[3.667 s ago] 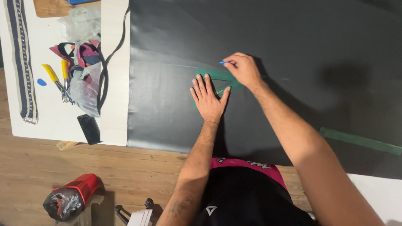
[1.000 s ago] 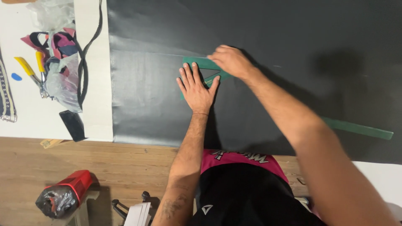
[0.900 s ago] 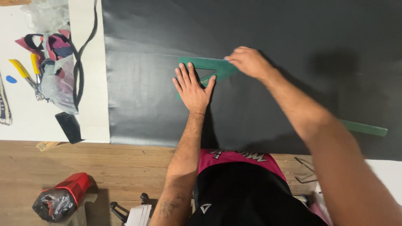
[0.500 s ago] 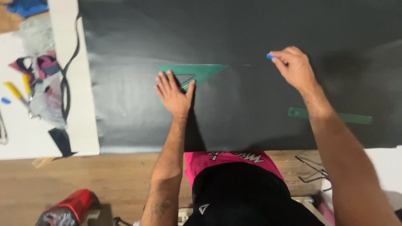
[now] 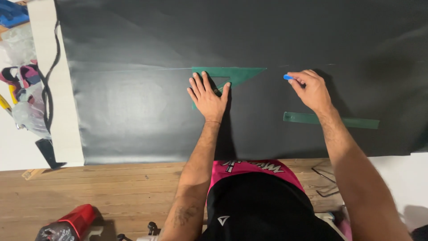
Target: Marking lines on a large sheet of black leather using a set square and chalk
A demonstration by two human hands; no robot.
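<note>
A large sheet of black material covers the table. My left hand lies flat, fingers spread, pressing a green triangular set square onto the sheet. My right hand pinches a small blue piece of chalk, its tip close to the sheet, to the right of the set square. A long green straight ruler rests on the sheet just under my right wrist. A faint pale line runs across the sheet level with the set square's top edge.
A white board at the left carries a heap of fabric scraps, a black cord and yellow-handled scissors. The wooden table edge runs along the front. A red tool lies at the lower left.
My right hand with the chalk has slid rightward away from the set square, along its top edge line. The left hand has stayed pressed on the set square. The view shifted right.
</note>
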